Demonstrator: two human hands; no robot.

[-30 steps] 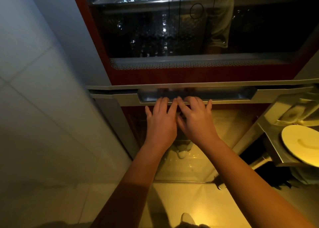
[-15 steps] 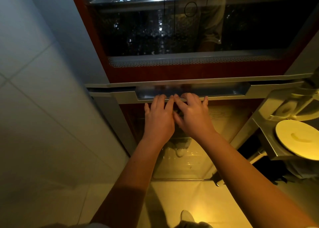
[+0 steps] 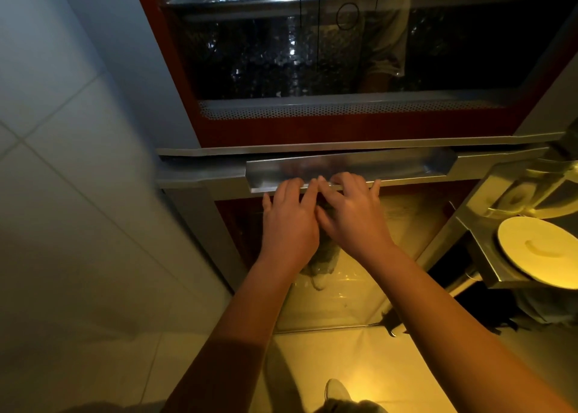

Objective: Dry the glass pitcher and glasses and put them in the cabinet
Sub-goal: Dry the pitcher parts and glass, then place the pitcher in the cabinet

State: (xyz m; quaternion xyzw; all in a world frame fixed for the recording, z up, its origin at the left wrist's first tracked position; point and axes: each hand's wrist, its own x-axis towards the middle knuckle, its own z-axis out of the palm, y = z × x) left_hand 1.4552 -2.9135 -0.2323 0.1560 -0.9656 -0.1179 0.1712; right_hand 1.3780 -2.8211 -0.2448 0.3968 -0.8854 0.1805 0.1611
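At the cabinet (image 3: 344, 131) front: both hands on the recessed handle (image 3: 406, 165).
Its long axis ran left to right, directly ahead; left hand (image 3: 289, 225) and right hand (image 3: 353, 222) lay side by side, equally near, straight fingers pressing its lower lip. No pitcher or glasses could be identified.

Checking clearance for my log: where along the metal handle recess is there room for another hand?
The handle recess is bare from the right hand to its right end, plus a short stretch left of the left hand. The middle is crowded, both hands side by side.
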